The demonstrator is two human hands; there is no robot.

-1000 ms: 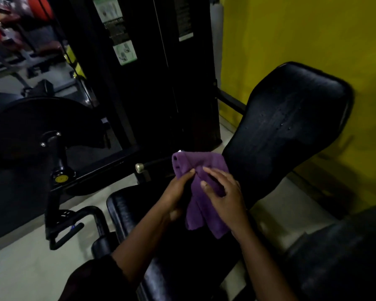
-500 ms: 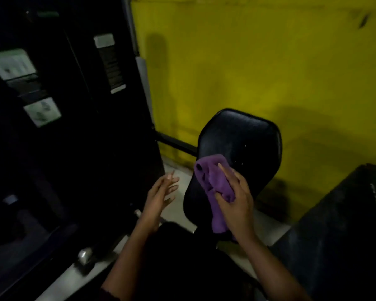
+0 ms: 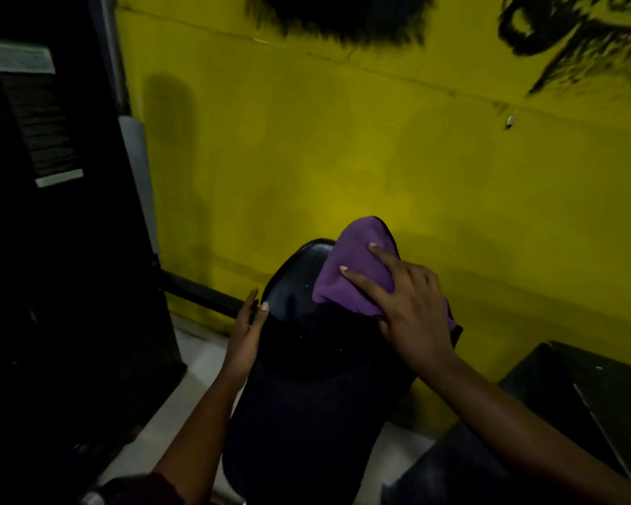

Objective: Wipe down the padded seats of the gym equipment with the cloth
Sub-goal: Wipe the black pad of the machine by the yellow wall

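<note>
Dark maroon sleeve (image 3: 139,488) on the left arm (image 3: 197,424)

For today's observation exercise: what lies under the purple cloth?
The top of the black padded backrest; the right hand presses the purple cloth onto it. That covered upper right part of the backrest cannot be seen.

I'm in a gym: a black padded backrest (image 3: 299,359) in front of me, a tall dark machine (image 3: 70,286) with instruction labels (image 3: 19,56) on my left, and a yellow wall (image 3: 343,140) painted with black murals (image 3: 343,12).
</note>
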